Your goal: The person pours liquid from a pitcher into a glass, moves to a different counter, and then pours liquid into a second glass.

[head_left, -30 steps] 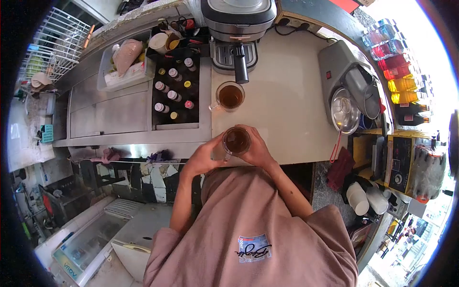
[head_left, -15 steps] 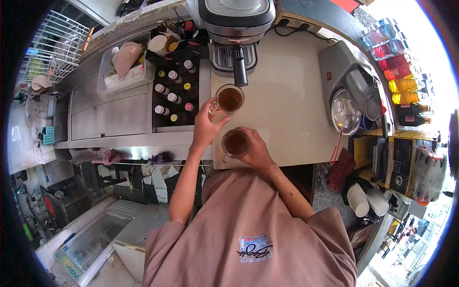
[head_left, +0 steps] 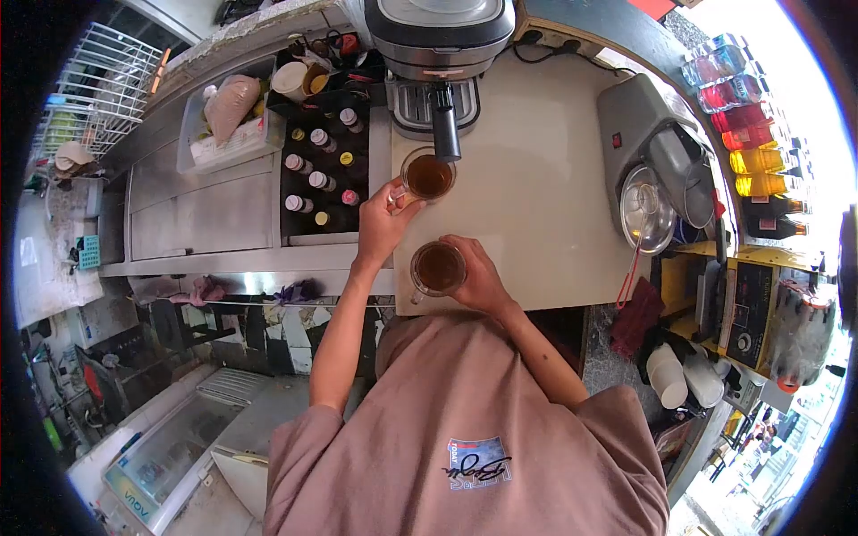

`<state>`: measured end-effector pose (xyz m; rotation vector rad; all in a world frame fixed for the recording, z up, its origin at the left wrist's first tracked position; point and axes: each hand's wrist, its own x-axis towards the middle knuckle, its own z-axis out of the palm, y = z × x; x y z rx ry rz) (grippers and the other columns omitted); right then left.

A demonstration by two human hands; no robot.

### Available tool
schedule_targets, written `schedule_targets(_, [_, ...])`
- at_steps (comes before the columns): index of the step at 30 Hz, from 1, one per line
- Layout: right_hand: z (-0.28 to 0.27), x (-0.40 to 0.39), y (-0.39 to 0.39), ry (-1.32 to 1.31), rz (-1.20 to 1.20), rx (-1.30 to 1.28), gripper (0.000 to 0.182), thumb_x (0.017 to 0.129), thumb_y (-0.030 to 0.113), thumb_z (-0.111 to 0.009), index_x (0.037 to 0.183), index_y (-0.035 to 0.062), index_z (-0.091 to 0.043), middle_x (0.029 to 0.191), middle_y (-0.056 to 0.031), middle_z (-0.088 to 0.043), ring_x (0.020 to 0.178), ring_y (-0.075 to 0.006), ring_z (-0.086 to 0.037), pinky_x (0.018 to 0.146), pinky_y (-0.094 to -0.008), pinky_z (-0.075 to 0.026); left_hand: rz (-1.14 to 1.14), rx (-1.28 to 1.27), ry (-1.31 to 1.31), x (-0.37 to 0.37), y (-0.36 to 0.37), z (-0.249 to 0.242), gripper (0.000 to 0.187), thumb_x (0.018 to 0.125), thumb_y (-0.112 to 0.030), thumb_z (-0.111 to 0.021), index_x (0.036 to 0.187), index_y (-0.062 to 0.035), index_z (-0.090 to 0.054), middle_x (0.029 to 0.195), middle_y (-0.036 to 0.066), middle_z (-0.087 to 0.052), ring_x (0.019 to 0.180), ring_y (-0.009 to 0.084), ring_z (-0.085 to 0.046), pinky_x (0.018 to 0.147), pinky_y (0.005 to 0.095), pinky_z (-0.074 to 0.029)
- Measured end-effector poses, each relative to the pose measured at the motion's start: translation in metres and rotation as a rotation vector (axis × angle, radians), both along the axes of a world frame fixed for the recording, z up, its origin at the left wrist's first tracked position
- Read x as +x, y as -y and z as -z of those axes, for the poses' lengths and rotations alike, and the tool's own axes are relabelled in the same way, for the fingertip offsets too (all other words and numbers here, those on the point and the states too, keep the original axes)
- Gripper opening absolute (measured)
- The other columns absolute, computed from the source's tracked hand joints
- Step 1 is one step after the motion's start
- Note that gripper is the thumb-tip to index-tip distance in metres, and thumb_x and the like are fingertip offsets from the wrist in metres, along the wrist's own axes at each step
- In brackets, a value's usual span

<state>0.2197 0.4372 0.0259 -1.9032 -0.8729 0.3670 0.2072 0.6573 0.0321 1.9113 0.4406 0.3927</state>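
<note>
My left hand [head_left: 386,220] grips the handle of a clear glass mug [head_left: 429,176] filled with brown liquid. This mug is upright on the pale countertop, just below the black portafilter handle [head_left: 446,132] of the espresso machine [head_left: 438,45]. Closer to my body, my right hand [head_left: 478,275] wraps around the right side of a second glass mug [head_left: 438,268], also holding brown liquid. Its handle points toward the front edge of the counter. The two mugs stand apart from each other.
Several capped bottles [head_left: 323,140] fill a black recess at left, beside a plastic bin [head_left: 228,143] of bags. On the right are a grey appliance [head_left: 626,125] and a strainer [head_left: 647,210] with a red handle. Stacked cups [head_left: 666,375] lie at lower right.
My left hand and its mug have shifted slightly away from my body, closer to the espresso machine. My right hand and its mug stay nearly in place. The view has shifted a little.
</note>
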Motion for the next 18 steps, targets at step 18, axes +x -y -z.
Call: schedule_targets(18, [0.019,-0.004,-0.008,0.143,0.107,-0.025,0.063,0.069,0.017,-0.087,0.122,0.0015,-0.056,0.118,-0.0167,-0.061,0.112,-0.0374,-0.058,0.095,-0.0449,-0.050,-0.022,-0.088,0.045,-0.021,0.004,-0.004,0.053,0.086,-0.008,-0.076,0.133,0.0000,-0.053,0.124,0.017,-0.067,0.109,0.0237,-0.066,0.087,0.0356,-0.054])
